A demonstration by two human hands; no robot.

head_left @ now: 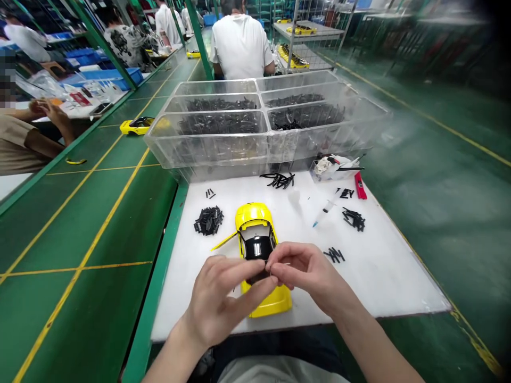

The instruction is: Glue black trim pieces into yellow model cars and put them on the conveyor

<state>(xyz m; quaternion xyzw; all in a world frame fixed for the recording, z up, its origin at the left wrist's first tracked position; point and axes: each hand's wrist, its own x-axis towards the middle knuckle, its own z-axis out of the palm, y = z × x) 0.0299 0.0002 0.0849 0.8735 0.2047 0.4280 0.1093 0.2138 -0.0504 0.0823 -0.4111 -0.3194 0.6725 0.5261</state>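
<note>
A yellow model car (259,234) with a black interior lies on the white work board (383,266) just in front of me. My left hand (219,300) and my right hand (307,271) meet over the car's rear half. Both hands have their fingertips pinched together on a tiny thin part, too small to name. Small heaps of black plastic parts (208,219) lie to the car's left, and another heap of black parts (353,218) lies to its right. A syringe-like applicator (325,210) rests on the board to the right.
Clear plastic bins (223,143) full of black parts stand at the board's far edge. A red tool (360,186) and a small tray (329,167) sit at the right rear. Another yellow car (138,125) lies on the green conveyor at left. Other people work nearby.
</note>
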